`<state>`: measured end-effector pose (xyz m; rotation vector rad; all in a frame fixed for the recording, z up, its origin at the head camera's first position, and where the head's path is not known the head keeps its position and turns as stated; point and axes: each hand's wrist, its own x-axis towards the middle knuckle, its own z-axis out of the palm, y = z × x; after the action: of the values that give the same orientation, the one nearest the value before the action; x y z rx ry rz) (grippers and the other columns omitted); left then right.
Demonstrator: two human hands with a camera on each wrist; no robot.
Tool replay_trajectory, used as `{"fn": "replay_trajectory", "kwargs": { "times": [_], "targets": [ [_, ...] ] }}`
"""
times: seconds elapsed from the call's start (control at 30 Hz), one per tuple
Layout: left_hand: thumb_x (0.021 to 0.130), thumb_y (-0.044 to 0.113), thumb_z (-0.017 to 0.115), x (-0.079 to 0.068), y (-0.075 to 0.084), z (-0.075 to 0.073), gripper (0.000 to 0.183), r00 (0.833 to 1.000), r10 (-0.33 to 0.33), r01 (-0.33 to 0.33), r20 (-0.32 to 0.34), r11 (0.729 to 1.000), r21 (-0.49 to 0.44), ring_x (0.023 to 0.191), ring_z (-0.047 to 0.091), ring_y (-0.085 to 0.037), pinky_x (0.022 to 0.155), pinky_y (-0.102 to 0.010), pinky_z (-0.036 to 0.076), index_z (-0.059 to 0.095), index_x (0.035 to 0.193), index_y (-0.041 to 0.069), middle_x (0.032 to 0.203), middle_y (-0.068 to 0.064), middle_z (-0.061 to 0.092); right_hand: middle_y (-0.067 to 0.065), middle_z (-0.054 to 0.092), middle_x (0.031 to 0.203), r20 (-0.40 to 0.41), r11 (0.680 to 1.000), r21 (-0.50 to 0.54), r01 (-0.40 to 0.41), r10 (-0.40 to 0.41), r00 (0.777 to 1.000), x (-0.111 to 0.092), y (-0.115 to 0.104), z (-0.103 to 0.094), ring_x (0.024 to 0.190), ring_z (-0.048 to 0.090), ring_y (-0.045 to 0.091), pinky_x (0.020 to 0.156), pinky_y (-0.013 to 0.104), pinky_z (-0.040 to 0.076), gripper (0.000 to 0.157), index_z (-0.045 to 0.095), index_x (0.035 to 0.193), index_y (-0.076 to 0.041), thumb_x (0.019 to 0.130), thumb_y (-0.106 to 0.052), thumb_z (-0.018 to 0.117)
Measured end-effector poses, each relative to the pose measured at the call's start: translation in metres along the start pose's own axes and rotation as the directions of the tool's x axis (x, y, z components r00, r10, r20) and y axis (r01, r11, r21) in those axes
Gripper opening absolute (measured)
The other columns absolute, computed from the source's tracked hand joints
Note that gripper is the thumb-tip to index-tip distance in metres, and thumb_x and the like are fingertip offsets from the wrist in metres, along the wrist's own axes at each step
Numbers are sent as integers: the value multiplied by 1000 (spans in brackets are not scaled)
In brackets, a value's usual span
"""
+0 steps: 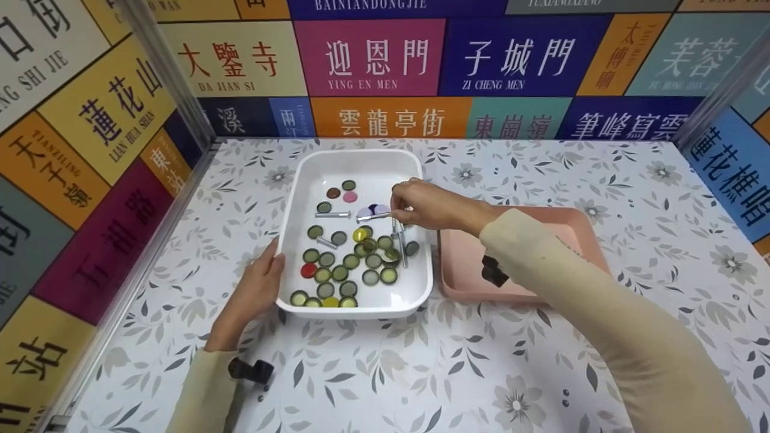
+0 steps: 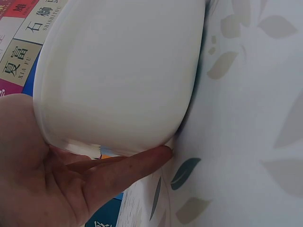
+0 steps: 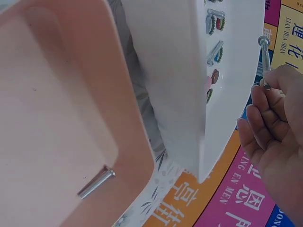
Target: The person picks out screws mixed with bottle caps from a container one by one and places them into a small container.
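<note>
A bolt [image 1: 374, 217] is pinched by the right hand [image 1: 428, 203] over the white tray [image 1: 355, 312], itself touched by the left hand [image 1: 255, 290].

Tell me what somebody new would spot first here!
Probably the wall of big colourful signs behind the table. Next might come the white tray on the table, with lots of mostly greenish bottle caps inside and a bright red cap near its left side. Over the tray's right side, the right hand pinches a shiny bolt.
</note>
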<state>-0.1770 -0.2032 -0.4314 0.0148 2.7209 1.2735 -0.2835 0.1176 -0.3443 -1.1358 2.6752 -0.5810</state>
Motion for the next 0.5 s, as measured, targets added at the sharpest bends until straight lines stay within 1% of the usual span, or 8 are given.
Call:
{"fn": "replay_trajectory", "kwargs": {
  "times": [0.1,0.17,0.23,0.37,0.5],
  "targets": [
    [110,27,23,0,0,0,55,1000,-2,2,2,1000,4,142,44,-40,119,-54,31,12,163,15,163,-21,30,18,69,108,-1,999,27,-26,26,1000,-4,3,-4,115,60,34,105,46,44,17,66,100,1,100,-15,60],
    [110,27,23,0,0,0,55,1000,-4,4,1,1000,8,142,44,-40,119,-54,31,11,163,15,163,-21,29,18,69,109,-9,998,40,-40,40,999,-8,5,-7,114,60,34,105,47,44,17,67,101,2,100,-14,61],
    [110,28,23,1,0,-1,55,1000,-6,6,1,1000,9,143,43,-40,119,-54,31,11,163,15,163,-21,29,19,70,106,-24,998,48,-45,46,999,-11,7,-10,110,61,34,103,47,46,16,67,100,2,99,-13,61],
    [110,28,24,0,0,-1,55,1000,-7,7,2,1000,2,141,45,-40,119,-54,32,11,163,16,162,-21,30,18,69,101,-45,997,55,-57,59,997,-18,15,-12,98,62,31,93,45,50,15,66,100,2,98,-12,62],
    [110,30,24,-1,2,1,56,1000,-23,23,8,1000,5,132,55,-38,113,-54,39,10,163,18,160,-21,34,18,69,98,-63,994,75,-83,88,994,-28,26,-11,92,62,29,86,43,51,14,66,98,2,98,-12,63]
  ]
}}
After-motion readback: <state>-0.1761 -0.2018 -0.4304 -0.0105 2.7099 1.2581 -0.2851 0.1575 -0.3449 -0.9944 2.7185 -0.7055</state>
